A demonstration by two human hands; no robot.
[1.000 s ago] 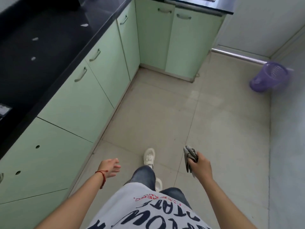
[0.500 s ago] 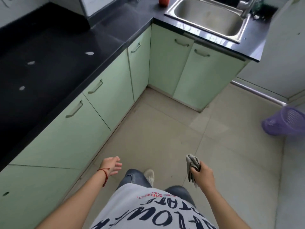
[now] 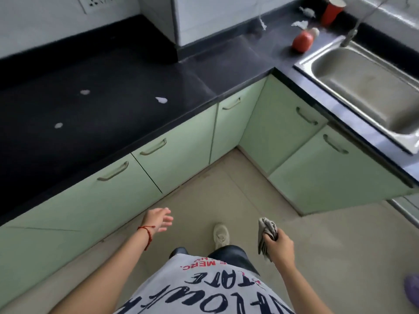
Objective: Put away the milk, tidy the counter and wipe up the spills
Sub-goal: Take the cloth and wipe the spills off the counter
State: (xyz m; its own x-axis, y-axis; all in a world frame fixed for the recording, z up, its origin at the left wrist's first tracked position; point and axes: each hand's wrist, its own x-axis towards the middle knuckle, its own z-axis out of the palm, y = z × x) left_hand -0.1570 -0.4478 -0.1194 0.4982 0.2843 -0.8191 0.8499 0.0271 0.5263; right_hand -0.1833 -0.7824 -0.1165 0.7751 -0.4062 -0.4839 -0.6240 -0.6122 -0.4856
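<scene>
My right hand [image 3: 280, 245] is closed around a bunched grey cloth [image 3: 265, 234], held low over the floor. My left hand [image 3: 158, 219] hangs open with fingers spread, a red string at the wrist, in front of the green cabinets. On the black counter [image 3: 127, 78] lie three white milk spills: one [image 3: 161, 100] near the front edge, one [image 3: 84, 92] farther back, one [image 3: 58, 125] to the left. Both hands are well below and short of the counter.
At the back right stand a red cup [image 3: 332, 11], a red round object [image 3: 301, 41] and crumpled white scraps [image 3: 300, 24] by a steel sink [image 3: 371, 87] with a tap. Green cabinet doors [image 3: 181, 150] line the corner. A purple basket [image 3: 411, 293] sits at the lower right.
The view has tilted up and turned right: more counter, the sink and the red items came into sight, the purple basket slid to the lower right corner. Both hands keep their pose, cloth still held.
</scene>
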